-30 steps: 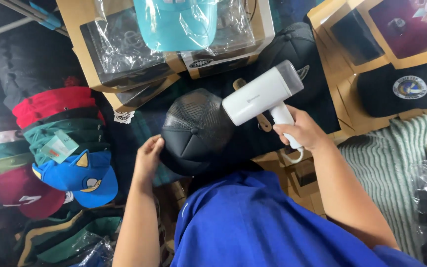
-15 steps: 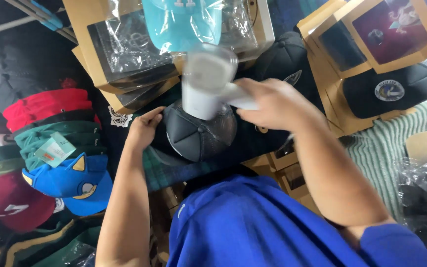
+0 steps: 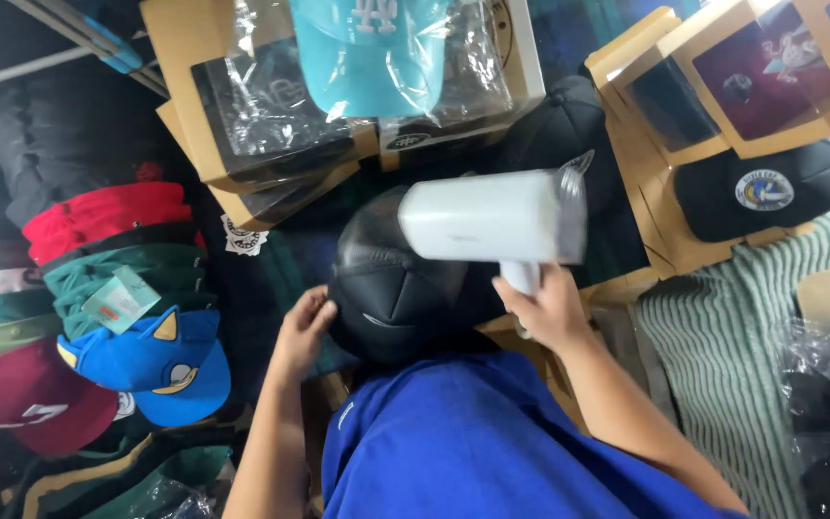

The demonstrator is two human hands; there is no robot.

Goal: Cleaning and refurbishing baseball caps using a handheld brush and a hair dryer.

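A black cap (image 3: 391, 288) sits in the middle, in front of my blue shirt. My left hand (image 3: 305, 327) grips its left edge. My right hand (image 3: 545, 308) is wrapped around the handle of a white handheld steamer (image 3: 492, 216). The steamer's body lies sideways just over the cap's upper right part, its nozzle end pointing left.
A stack of red, green and blue caps (image 3: 122, 288) lies at the left. Cardboard boxes with clear windows (image 3: 271, 125) hold a teal cap (image 3: 367, 48) at the top. More boxes (image 3: 722, 96) and a black cap with a round badge (image 3: 770, 192) are at the right, above a striped green cloth (image 3: 742, 356).
The steamer swung from over the cap's right side up across it, and now lies sideways over the cap's upper right. My left hand stayed on the cap's left edge.
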